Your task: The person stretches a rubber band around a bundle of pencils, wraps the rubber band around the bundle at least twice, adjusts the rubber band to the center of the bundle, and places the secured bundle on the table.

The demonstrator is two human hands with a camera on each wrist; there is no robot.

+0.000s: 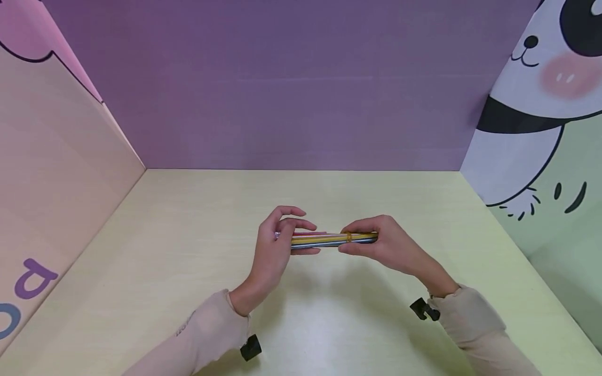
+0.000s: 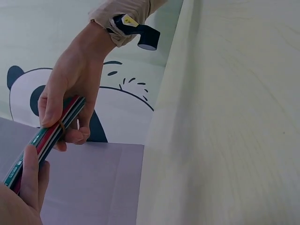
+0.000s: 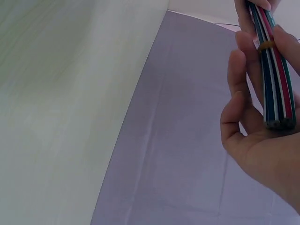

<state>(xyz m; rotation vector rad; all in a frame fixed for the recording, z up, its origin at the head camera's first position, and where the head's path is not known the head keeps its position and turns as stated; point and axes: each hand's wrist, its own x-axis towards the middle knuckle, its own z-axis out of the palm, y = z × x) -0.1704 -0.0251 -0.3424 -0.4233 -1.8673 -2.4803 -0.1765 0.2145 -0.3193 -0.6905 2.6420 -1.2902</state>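
A bundle of pencils (image 1: 324, 241) in several colours is held level above the table by both hands. Around it, near the right end, runs a yellowish rubber band (image 3: 266, 45). My left hand (image 1: 273, 253) grips the bundle's left end between thumb and fingers, with some fingers raised over it. At the other end, close to the band, my right hand (image 1: 390, 244) pinches the pencils between thumb and fingers. Green, red, dark and white pencil sides show in the right wrist view, along with the bundle's blunt end. The left end is partly hidden by the left hand.
Below the hands lies a pale wood-grain table (image 1: 197, 250). A purple panel (image 1: 301, 94) stands at the back. Side panels rise left (image 1: 56, 172) and right (image 1: 564, 219), the right one with a panda drawing. Both sleeves carry small black wrist devices (image 1: 251, 347).
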